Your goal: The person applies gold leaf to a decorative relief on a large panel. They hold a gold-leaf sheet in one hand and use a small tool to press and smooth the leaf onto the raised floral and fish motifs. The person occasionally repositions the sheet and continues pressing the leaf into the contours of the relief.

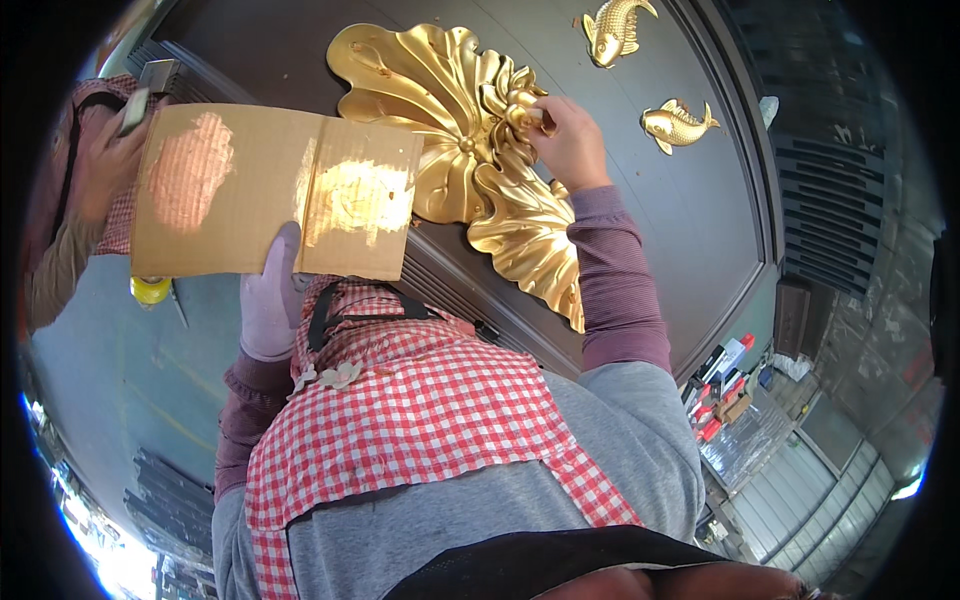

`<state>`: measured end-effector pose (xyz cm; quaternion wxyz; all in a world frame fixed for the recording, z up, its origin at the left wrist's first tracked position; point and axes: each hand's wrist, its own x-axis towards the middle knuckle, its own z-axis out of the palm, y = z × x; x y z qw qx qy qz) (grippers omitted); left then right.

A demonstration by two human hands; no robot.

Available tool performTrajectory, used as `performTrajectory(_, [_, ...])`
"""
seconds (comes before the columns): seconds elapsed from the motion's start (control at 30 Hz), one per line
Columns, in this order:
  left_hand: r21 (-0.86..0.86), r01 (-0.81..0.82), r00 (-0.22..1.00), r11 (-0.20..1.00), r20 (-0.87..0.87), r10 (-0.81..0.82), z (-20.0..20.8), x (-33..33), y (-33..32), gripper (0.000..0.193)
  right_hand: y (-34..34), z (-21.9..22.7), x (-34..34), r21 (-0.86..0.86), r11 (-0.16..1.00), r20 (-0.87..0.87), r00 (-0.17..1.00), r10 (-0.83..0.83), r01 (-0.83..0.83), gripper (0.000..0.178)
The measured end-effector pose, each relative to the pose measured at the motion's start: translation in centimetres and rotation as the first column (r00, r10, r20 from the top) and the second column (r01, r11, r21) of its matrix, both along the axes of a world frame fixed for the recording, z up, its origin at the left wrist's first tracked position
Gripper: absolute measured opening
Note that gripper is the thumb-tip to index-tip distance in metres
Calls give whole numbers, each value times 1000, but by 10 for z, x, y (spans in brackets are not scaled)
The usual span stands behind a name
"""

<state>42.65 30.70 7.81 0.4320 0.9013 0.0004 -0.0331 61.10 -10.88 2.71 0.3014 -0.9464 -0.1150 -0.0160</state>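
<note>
My left hand (pixel 270 305), in a pale lavender glove, grips the lower edge of a piece of brown cardboard (pixel 265 150), its thumb on the front. A coppery patch covers the cardboard's left part, and a shiny gold patch its right part. My bare right hand (pixel 570 143) is at a raised gold lotus leaf and flower relief (pixel 440 90), fingers closed together against the flower. Whatever the fingertips hold, if anything, is hidden. A lower gold leaf (pixel 520 225) spreads below that hand, partly behind my forearm.
The relief lies on a dark brown panel (pixel 650 220) with ridged edges. Two gold fish (pixel 615 35) (pixel 678 127) are on its far right. At left, another person's hand (pixel 110 165) holds a small pale object. A yellow roll (pixel 150 290) sits below the cardboard. Tools and boxes (pixel 720 390) lie at right.
</note>
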Motion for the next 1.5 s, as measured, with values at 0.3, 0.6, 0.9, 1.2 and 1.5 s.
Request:
performTrajectory(0.3, [164, 120, 989, 979, 67, -132, 11, -2, -4, 56, -4, -7, -13, -37, 999, 4, 1000, 10, -10, 20])
performTrajectory(0.6, [293, 149, 973, 944, 127, -192, 20, -8, 1, 40, -8, -14, -19, -137, 982, -5, 992, 128, -128, 20])
performTrajectory(0.9, [268, 86, 973, 960, 185, -139, 27, -10, -6, 40, 34, 43, -35, 392, 906, -194, 977, -89, 161, 24])
performTrajectory(1.2, [-28, -39, 981, 999, 190, 43, 27, -14, -20, 20, 126, 110, -90, 565, 817, -140, 962, 234, -116, 34])
performTrajectory(1.5, [-357, -149, 987, 922, 5, 162, 38, -8, -18, 19, 150, 124, -104, 338, 912, -7, 968, 250, -233, 31])
